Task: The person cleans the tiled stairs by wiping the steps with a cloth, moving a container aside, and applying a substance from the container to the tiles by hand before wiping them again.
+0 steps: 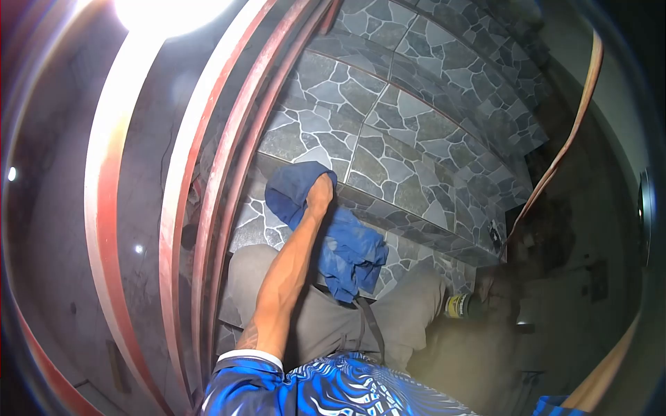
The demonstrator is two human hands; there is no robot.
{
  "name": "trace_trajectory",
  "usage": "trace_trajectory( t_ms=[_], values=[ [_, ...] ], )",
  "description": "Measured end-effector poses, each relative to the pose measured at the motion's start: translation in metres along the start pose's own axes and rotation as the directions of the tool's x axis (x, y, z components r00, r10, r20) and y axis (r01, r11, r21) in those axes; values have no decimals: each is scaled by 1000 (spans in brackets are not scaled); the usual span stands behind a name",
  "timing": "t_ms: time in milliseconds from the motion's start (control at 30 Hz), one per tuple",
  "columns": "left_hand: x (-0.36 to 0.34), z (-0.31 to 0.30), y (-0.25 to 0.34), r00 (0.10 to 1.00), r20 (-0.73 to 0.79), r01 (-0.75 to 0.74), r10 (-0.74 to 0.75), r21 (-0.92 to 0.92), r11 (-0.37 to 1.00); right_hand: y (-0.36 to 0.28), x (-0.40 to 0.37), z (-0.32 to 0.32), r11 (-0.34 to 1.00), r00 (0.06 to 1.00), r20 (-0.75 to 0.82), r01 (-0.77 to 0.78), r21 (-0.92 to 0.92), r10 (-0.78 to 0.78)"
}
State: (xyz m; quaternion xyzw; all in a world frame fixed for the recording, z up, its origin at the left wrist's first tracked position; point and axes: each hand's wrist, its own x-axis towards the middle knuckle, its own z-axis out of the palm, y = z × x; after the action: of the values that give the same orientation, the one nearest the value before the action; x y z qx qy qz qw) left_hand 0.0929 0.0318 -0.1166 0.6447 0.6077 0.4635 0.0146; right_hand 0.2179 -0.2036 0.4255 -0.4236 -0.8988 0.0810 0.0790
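Observation:
My left hand [320, 193] is closed on a blue cloth [350, 249], its fingers mostly hidden in the fabric. The cloth's darker, bunched end [295, 188] lies against the edge of a stone-patterned tiled step [329, 104]. Its lighter, crumpled end hangs down between my knees. My right forearm [607, 367] shows at the lower right edge of the view, with its hand out of the picture.
Reddish metal bars [107, 201] rise close along my left side. A small can [458, 306] with a yellow and dark label stands beside my right knee. A cable [565, 145] hangs at the right. Bright light glares at the upper left.

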Motion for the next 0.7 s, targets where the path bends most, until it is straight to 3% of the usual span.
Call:
trace_trajectory(
  t_ms=[33, 133, 233, 267, 333, 467, 500, 533, 633, 700],
  values=[
    [3, -8, 2, 997, -8, -78, 79, 102, 992, -1, -5, 0, 1000, 1000, 6, -8, 5, 8],
    [2, -16, 9, 998, 48, 45, -44, -20, 999, -2, -19, 3, 999, 999, 23, -40, 20, 40],
    [3, -9, 3, 999, -33, -5, 5, 16, 1000, -4, -32, 6, 997, 997, 33, -74, 29, 73],
    [2, -5, 1, 999, 8, 37, -36, -14, 999, -5, -37, 5, 996, 996, 34, -83, 31, 82],
    [2, -6, 0, 999, -31, -40, 41, 56, 998, -6, -45, 6, 994, 994, 37, -104, 37, 102],
    [2, -16, 11, 995, 8, 96, -96, -30, 995, -8, -61, 6, 988, 988, 46, -147, 42, 145],
    [0, -14, 11, 986, 21, 165, -164, -100, 981, -9, -64, 6, 987, 987, 46, -157, 40, 155],
    [2, -12, 10, 989, 64, 137, -136, -9, 991, -10, -68, 5, 985, 985, 47, -167, 39, 165],
    [6, -15, 9, 943, 245, 240, -226, -31, 970, -13, -79, 4, 980, 980, 52, -196, 41, 194],
    [4, -23, 14, 959, 225, 173, -171, 8, 985, -16, -86, 3, 976, 975, 54, -216, 35, 214]
  ],
)
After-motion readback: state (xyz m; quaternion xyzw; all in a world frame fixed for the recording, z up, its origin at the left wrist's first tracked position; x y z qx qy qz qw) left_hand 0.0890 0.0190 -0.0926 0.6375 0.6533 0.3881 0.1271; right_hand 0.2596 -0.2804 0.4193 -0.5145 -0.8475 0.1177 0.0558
